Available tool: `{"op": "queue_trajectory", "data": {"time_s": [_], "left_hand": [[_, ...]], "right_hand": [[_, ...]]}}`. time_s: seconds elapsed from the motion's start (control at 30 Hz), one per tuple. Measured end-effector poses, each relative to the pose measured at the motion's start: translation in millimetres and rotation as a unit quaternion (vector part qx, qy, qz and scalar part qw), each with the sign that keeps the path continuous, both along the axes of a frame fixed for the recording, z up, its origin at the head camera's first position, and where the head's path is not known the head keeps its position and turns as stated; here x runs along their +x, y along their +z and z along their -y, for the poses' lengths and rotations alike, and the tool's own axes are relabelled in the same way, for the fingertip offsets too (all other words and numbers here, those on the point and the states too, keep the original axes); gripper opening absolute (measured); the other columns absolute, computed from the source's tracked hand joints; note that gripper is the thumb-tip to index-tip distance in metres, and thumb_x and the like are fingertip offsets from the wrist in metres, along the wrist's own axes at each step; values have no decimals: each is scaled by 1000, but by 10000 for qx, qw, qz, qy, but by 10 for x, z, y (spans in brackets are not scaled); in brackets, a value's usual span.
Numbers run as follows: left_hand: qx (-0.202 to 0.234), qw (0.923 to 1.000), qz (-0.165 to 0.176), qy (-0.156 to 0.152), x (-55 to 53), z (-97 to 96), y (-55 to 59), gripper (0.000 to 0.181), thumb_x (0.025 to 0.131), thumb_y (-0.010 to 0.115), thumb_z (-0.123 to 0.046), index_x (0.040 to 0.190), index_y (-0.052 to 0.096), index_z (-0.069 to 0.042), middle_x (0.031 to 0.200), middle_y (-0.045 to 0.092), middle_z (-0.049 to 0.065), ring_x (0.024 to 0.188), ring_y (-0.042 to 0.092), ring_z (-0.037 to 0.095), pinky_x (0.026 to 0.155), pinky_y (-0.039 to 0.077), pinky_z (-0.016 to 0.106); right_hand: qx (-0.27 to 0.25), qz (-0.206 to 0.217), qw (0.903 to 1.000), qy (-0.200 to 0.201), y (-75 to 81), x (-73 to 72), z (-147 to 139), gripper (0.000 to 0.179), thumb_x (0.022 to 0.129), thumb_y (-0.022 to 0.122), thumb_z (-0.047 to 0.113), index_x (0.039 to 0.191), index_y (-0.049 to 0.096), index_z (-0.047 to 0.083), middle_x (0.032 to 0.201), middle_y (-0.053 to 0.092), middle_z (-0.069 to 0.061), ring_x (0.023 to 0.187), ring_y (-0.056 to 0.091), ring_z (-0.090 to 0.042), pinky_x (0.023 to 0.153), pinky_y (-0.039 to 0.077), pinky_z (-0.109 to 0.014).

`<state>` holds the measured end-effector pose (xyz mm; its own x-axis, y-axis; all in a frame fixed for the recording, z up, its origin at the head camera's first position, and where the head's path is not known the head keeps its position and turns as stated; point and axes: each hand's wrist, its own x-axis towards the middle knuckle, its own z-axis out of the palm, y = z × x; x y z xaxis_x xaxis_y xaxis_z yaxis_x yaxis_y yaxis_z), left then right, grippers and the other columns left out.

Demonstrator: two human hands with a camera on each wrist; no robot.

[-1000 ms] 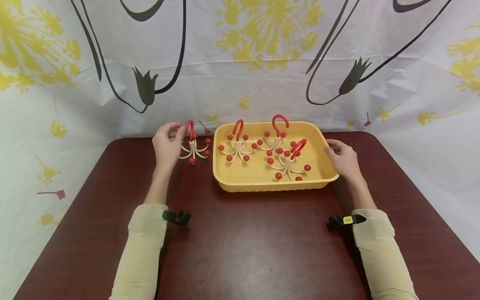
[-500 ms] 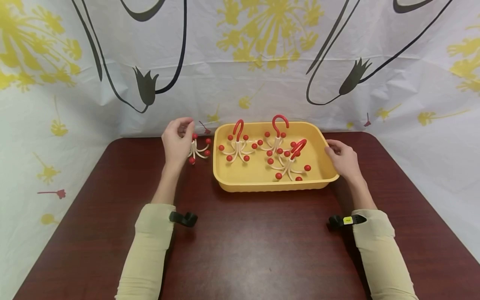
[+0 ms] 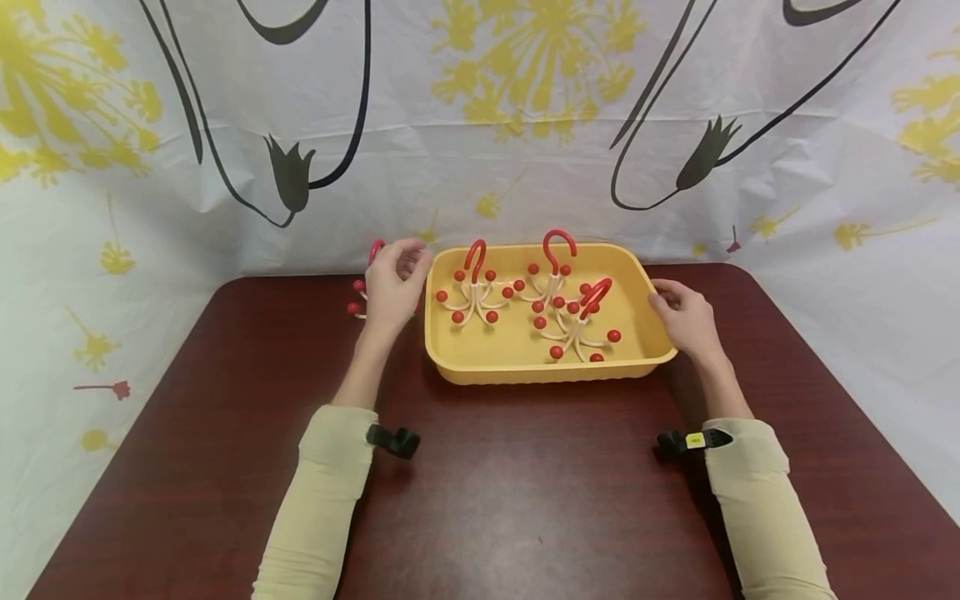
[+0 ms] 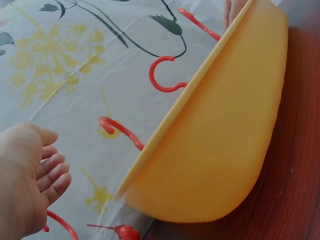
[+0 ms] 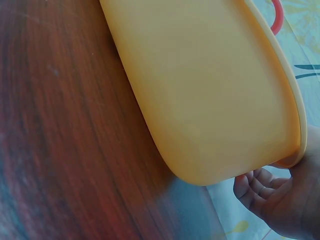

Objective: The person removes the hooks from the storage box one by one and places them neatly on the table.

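A yellow plastic tray (image 3: pixel 510 368) stands toward the back of the table. Inside it are three multi-arm hook hangers: one on the left (image 3: pixel 475 293), one at the back (image 3: pixel 555 279) and one at the front right (image 3: pixel 577 329). Each has a red hook and cream arms tipped with red balls. My right hand (image 3: pixel 686 323) grips the tray's right rim, fingers curled under it outside. Beside the left rim hovers my left hand (image 3: pixel 396 290), holding nothing, fingers loosely bent. It largely hides another hook hanger (image 3: pixel 358 287) on the table; whether they touch I cannot tell.
The dark red-brown wooden table (image 3: pixel 480 483) carries the tray. Right behind its far edge hangs a white sheet (image 3: pixel 420 200) printed with yellow and grey flowers; the sheet also borders both sides. Black straps circle both wrists.
My left hand has moved right, from the left side of the hanger outside the tray, across it, to beside the tray's left rim. The right hand and tray have stayed put.
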<state>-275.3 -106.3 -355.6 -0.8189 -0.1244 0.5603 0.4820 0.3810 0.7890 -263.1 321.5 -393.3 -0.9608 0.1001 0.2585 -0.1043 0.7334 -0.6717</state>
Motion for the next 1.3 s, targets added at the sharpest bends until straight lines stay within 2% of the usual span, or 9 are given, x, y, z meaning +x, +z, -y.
{"op": "queue_trajectory", "data": {"time_s": [0.3,0.5,0.7,0.93,1.17,1.3], "left_hand": [[-117,9985,392,-369,-32,-174,-32,27,97,69,-14,118,68,3,103,67,16,89,65,27,77,52,29],[-161,9974,432,-559,-91,-304,-64,27,97,69,-14,118,69,4,103,68,18,90,67,30,78,55,36],[-200,9951,636,-724,-133,-397,-73,25,98,68,-13,117,69,3,103,69,17,91,67,29,82,55,37],[-419,9934,851,-642,-150,-431,-65,23,99,66,-14,117,71,0,106,69,16,94,66,27,84,55,36],[-612,9888,1094,-814,-175,-464,-41,25,99,67,-13,119,70,3,105,66,17,95,65,28,85,53,35],[-602,9892,1095,-769,-170,-473,-26,21,98,68,-11,113,72,2,101,67,15,93,66,26,84,53,35]], "right_hand": [[-22,2,10000,-4,9,8,9,41,104,54,26,133,62,-1,109,68,-24,91,57,-20,71,42,-18],[-24,-5,10000,-1,22,21,-3,40,104,55,26,133,62,-1,109,68,-25,89,57,-17,71,43,-17],[-58,17,10000,11,14,17,-3,41,104,55,27,134,62,-1,110,68,-24,91,57,-17,72,43,-17],[-41,-63,10000,23,12,3,10,41,104,55,27,133,62,-1,107,68,-24,87,56,-17,70,43,-18],[-5,-67,10000,-24,7,13,3,40,104,55,26,133,62,-1,107,68,-24,88,56,-20,71,42,-20],[-34,-62,10000,-25,2,17,4,39,104,55,25,133,63,-1,106,68,-23,88,56,-19,71,43,-20]]}}
